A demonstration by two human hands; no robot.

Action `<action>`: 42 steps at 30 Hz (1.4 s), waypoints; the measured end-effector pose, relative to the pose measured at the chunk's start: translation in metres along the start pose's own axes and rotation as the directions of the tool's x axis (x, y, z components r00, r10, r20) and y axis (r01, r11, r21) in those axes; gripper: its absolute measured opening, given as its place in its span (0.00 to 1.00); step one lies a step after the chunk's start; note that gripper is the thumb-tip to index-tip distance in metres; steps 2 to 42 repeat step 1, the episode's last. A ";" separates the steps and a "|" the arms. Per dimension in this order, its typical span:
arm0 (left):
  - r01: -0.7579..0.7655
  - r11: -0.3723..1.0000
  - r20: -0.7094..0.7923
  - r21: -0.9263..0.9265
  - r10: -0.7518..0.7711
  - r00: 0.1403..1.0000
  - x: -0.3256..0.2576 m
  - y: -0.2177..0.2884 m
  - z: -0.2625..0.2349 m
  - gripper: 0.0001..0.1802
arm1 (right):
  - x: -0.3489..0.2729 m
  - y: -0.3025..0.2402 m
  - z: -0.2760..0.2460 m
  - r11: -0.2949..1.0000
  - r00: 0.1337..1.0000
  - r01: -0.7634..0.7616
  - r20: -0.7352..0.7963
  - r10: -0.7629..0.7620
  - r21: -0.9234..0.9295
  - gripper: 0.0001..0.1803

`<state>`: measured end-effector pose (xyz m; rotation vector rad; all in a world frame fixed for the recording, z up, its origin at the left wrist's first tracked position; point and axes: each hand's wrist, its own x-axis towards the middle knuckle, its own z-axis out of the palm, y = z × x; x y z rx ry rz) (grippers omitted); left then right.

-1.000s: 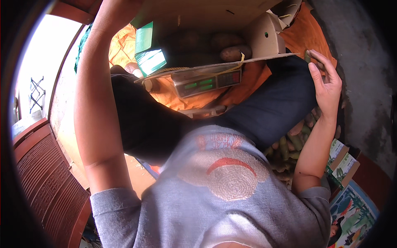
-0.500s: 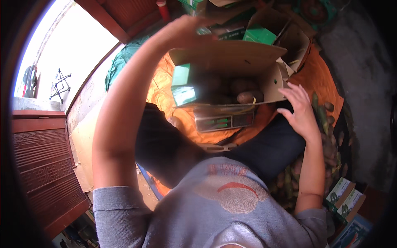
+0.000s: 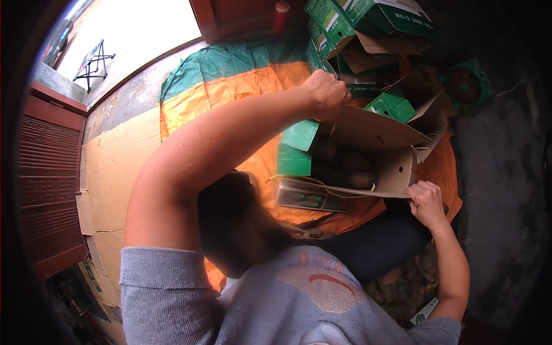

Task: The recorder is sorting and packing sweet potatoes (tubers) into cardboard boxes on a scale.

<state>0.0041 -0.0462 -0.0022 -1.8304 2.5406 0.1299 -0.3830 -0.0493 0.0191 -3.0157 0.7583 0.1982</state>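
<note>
An open cardboard box (image 3: 397,167) sits on a digital scale (image 3: 290,196) whose display glows green. Several brown, rounded root vegetables (image 3: 361,178) lie in the dark inside of the box; their exact kind is hard to tell. My left hand (image 3: 326,95) reaches across and is closed on the box's far edge, near its far left corner. At the near right corner, my right hand (image 3: 426,204) pinches the edge of the near flap. A yellow strap (image 3: 310,183) runs along the near side of the box.
Green cartons (image 3: 397,26) are stacked behind the box, beside another opened box (image 3: 434,123). An orange and green sheet (image 3: 230,86) covers the floor, with flattened cardboard (image 3: 118,172) at left. More long and rounded vegetables (image 3: 402,282) lie by my right thigh. A green fan-like device (image 3: 466,85) stands far right.
My left hand has come down and closed on the box's far edge. My right hand, open before, now grips the near right corner. The whole view has shifted.
</note>
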 end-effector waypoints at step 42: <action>0.020 1.000 -0.006 0.002 -0.020 1.000 -0.002 -0.005 0.001 0.18 | 0.006 0.000 -0.004 1.000 1.000 0.024 -0.002 -0.024 -0.008 0.14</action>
